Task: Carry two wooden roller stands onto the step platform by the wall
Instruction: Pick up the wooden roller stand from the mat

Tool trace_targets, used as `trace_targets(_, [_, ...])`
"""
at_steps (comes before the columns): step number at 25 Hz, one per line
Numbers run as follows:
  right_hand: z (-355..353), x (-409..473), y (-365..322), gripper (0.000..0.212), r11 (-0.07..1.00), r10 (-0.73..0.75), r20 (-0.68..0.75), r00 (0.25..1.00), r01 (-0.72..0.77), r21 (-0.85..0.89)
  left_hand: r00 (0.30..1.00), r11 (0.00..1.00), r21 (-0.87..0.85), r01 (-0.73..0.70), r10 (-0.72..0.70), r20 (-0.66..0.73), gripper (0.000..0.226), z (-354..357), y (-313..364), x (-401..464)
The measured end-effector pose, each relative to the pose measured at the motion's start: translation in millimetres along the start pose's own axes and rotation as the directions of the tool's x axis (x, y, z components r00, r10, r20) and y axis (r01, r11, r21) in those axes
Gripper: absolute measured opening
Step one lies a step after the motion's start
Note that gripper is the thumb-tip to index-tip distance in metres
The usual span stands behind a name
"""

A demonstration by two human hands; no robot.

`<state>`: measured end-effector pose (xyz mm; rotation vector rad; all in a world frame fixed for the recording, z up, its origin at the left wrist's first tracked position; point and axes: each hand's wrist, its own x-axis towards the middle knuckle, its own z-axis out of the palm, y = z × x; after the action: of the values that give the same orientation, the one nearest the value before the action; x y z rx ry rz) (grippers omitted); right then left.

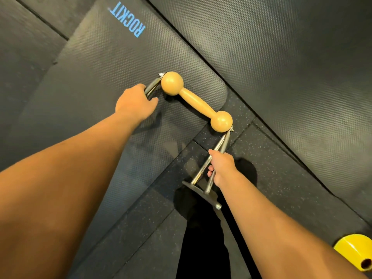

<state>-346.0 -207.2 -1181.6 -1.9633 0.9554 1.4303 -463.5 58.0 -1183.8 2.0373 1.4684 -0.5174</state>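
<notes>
Roller stand [196, 101] is between my hands, over the edge of a dark textured mat [104, 63]. The wooden roller's long axis runs diagonally, upper-left ball to lower-right ball. My left hand [135, 101] has its grip wrapped on the metal legs at the upper-left end; my right hand [221, 168] is closed round the legs at the lower-right end, above the foot plate [198, 193]. Mat print reads "ROCKIT" [126, 20], upside down to me. Yellow object [355, 253] at lower right.

wooden roller stand [196, 101], dumbbell-shaped roller, metal legs, above mat
</notes>
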Motion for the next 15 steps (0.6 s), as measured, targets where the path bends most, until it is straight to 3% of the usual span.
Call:
trace_targets(4, [-1,-17,-11,0.011,0.979,-0.173,-0.022,0.985,0.170,-0.111,0.980,0.945,-0.280,0.169,-0.191,-0.054,0.040,-12,-20,-29])
trace_targets(7, [0,-40,-34,0.020,0.876,-0.399,0.039,0.916,0.393,-0.278,0.921,0.794,-0.537,0.284,-0.382,-0.077,0.031,-19,-47,-73])
trace_targets(11, [28,-83,-89,0.014,0.562,-0.624,0.254,0.739,0.650,-0.511,0.765,0.456,-0.828,0.326,-0.642,-0.053,0.028,-11,-75,-138])
trace_targets(15, [80,-102,-136,0.015,0.223,-0.636,0.489,0.597,0.749,-0.624,0.599,0.241,-0.941,0.239,-0.799,-0.053,0.021,10,-88,-167])
